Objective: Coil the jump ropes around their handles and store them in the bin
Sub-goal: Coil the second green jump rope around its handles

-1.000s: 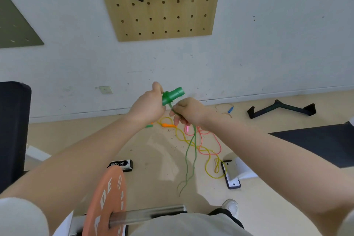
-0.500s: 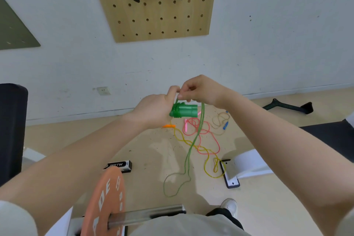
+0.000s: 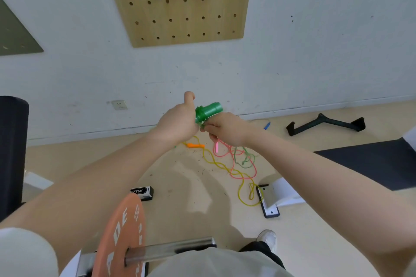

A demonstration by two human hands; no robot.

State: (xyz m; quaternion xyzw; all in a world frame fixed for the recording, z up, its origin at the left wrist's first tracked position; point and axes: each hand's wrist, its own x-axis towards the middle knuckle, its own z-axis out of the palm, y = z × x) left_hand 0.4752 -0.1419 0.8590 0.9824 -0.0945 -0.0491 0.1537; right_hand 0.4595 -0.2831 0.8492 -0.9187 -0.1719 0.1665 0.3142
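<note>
While left hand grips green handle

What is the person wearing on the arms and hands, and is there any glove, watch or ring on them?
Both forearms are bare. The left hand and the right hand wear no gloves, and no watch or ring is visible. A short, light grey-white sleeve covers the left upper arm at the lower left corner; a pale sleeve edge shows at the lower right corner.
</note>
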